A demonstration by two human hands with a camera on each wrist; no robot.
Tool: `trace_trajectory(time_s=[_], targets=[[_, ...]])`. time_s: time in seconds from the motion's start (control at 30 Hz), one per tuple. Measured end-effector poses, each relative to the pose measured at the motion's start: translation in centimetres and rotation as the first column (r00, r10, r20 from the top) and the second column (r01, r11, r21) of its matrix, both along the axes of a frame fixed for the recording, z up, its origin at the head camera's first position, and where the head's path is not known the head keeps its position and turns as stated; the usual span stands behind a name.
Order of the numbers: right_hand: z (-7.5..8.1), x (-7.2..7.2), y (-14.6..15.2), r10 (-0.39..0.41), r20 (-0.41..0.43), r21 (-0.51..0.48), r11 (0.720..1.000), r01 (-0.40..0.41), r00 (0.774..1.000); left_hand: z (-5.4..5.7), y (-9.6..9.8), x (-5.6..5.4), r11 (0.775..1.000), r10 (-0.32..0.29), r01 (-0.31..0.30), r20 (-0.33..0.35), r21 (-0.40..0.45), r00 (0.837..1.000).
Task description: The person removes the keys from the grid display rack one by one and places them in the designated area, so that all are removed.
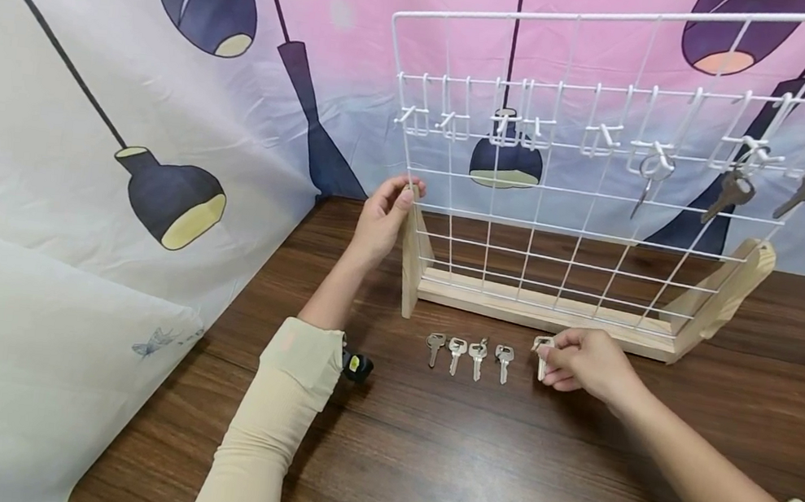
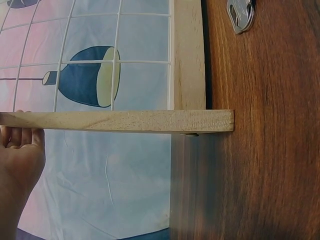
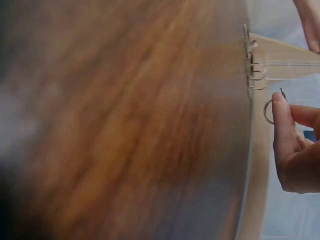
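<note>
My left hand (image 1: 381, 214) grips the upper end of the wooden side post (image 1: 410, 260) of a white wire grid rack (image 1: 549, 258). In the left wrist view the fingers of that hand (image 2: 21, 155) go behind the post. Between thumb and fingers, my right hand (image 1: 593, 365) pinches a silver key (image 1: 543, 356) close to the table, in front of the rack's wooden base. The right wrist view shows a key ring (image 3: 269, 112) sticking out from the fingertips. Several loose keys (image 1: 477, 360) lie in a row to the left of this hand.
White hooks (image 1: 600, 137) line an upper wire of the grid. Three keys hang from the right-hand hooks, among them a bronze-toned key (image 1: 728, 194). Behind the brown wooden table (image 1: 424, 466) is a cloth backdrop (image 1: 273, 147) printed with lamps.
</note>
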State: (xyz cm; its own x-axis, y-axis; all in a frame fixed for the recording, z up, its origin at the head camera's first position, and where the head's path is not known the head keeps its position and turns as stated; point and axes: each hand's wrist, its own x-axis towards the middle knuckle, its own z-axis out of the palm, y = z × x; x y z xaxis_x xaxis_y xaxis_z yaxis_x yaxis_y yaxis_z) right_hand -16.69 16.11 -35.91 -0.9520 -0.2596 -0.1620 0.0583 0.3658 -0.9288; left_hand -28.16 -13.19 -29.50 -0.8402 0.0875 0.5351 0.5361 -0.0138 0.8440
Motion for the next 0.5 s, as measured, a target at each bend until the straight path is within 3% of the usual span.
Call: trace_trajectory(time_s=[0.13, 0.5], targets=[[-0.7, -0.5, -0.2, 0.035, 0.079, -0.005, 0.999, -0.035, 0.996, 0.0, 0.0, -0.1, 1.0, -0.004, 0.004, -0.004, 0.002, 1.0], [-1.6, -0.1, -0.7, 0.069, 0.141, 0.049, 0.996, -0.076, 0.988, 0.1, 0.0, 0.1, 1.0, -0.007, 0.007, -0.006, 0.011, 1.0]])
